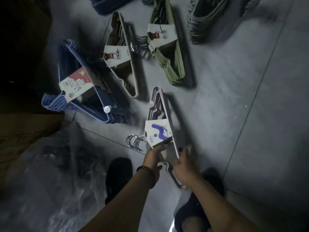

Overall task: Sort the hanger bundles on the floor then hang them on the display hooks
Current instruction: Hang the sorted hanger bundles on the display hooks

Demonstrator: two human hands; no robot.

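Observation:
A pink hanger bundle (161, 114) with a white-and-purple card label stands on the grey floor, its chrome hooks (133, 142) pointing left. My left hand (153, 159) grips its near end at the label, and my right hand (183, 166) grips the bar just to the right. Farther off lie a blue bundle (87, 91), a beige bundle (123, 52) and an olive-green bundle (168, 47). Another green bundle (205, 19) sits at the top right.
Crumpled clear plastic wrap (55, 190) covers the floor at the lower left. A brown cardboard box (25, 129) stands at the left edge. My two dark shoes (117, 176) are below the hands. A dark blue bundle (108, 5) shows at the top edge.

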